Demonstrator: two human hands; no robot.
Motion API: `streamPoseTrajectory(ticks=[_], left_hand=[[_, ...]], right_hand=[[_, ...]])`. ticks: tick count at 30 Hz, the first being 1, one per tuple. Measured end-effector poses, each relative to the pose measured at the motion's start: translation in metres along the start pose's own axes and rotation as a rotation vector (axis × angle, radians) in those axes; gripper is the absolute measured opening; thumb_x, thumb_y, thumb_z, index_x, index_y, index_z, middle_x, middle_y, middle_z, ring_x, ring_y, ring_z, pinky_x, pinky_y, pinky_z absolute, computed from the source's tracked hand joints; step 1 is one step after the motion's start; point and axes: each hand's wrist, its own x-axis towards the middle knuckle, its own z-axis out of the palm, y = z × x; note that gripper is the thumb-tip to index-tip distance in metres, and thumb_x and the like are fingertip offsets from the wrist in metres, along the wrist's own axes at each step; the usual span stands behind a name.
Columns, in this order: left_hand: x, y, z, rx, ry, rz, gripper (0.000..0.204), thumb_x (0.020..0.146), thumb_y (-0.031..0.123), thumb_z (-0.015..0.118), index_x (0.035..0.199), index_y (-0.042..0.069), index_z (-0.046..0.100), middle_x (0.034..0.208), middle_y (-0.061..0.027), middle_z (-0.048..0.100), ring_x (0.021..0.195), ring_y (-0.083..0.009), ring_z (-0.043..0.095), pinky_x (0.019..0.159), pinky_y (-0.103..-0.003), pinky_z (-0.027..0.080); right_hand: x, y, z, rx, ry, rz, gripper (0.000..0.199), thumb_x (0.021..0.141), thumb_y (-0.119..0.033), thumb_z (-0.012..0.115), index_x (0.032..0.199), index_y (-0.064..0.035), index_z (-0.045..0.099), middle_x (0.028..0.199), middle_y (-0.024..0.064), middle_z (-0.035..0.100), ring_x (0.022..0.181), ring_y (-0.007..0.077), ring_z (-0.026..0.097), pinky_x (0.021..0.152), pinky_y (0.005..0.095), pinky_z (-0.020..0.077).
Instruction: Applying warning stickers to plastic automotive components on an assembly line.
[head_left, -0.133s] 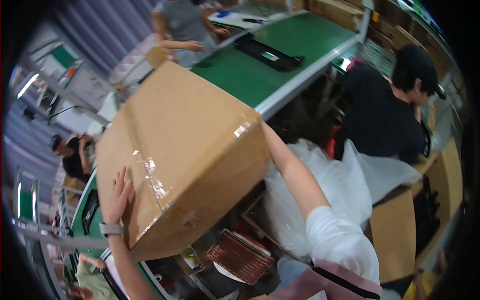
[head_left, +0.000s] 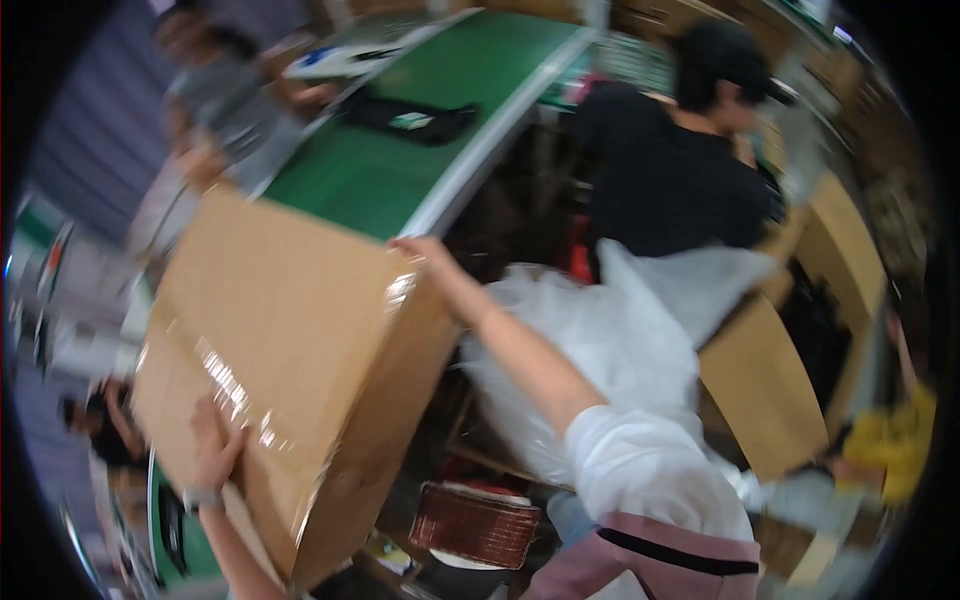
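Filling the left half of the frame, the large cardboard box [head_left: 290, 370] tilts with its long axis running lower left to upper right, a shiny tape seam along one edge. The left hand [head_left: 213, 440] presses flat against its near lower face; the right hand [head_left: 425, 248] hooks fingers over the far upper corner. A white plastic bag [head_left: 610, 340] bulges at centre right.

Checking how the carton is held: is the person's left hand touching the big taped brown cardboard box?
Touching. The head view shows the left hand pressed flat against the big taped brown cardboard box near its lower corner, with no gap.
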Motion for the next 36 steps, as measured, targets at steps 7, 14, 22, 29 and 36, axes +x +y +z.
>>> streamPoseTrajectory(ticks=[7,14,22,29,36], left_hand=[[0.048,-0.046,0.034,0.12,0.29,0.092,0.057,0.101,0.034,0.044,0.146,0.0,0.036,0.152,-0.0213,0.033,0.141,-0.0389,0.028,0.116,-0.048,0.022],[0.041,0.07,0.019,-0.08,0.03,0.031,0.079,0.094,0.062,0.045,0.152,0.012,0.028,0.155,-0.0205,0.026,0.14,-0.0385,0.028,0.113,-0.052,0.025],[-0.094,0.226,0.021,-0.443,-0.224,0.424,0.071,0.093,0.053,0.054,0.146,0.009,0.037,0.147,-0.0206,0.036,0.13,-0.0373,0.039,0.105,-0.051,0.033],[-0.276,0.32,-0.003,-0.732,-0.393,0.568,0.065,0.093,0.045,0.061,0.141,0.005,0.045,0.14,-0.0207,0.046,0.122,-0.0362,0.047,0.098,-0.049,0.04],[-0.434,0.437,-0.022,-0.947,-0.23,1.142,0.039,0.085,0.033,0.064,0.085,-0.006,0.064,0.093,-0.0171,0.064,0.088,-0.0276,0.06,0.082,-0.037,0.047]], right_hand=[[-0.328,0.125,-0.191,-0.58,0.37,0.148,0.031,0.094,-0.03,0.052,0.076,-0.0064,0.061,0.065,0.0042,0.064,0.061,0.0136,0.061,0.058,0.0296,0.0469],[-0.737,0.124,-0.257,-1.111,0.789,1.014,0.031,0.076,-0.031,0.058,0.082,-0.0039,0.073,0.079,0.0165,0.071,0.07,0.0304,0.071,0.069,0.0447,0.0555],[-0.912,0.133,-0.251,-0.271,1.444,0.698,0.022,0.085,-0.017,0.055,0.097,-0.0037,0.067,0.08,0.0098,0.071,0.065,0.0185,0.07,0.055,0.033,0.0523],[-0.867,0.106,-0.172,-0.053,1.108,0.249,0.023,0.091,-0.021,0.06,0.108,-0.007,0.066,0.089,0.0041,0.069,0.076,0.0122,0.066,0.063,0.0272,0.05],[-0.859,-0.169,-0.013,-0.713,0.164,-0.424,0.026,0.095,-0.018,0.059,0.117,-0.0042,0.064,0.087,0.0073,0.065,0.075,0.017,0.062,0.072,0.0293,0.0499]])
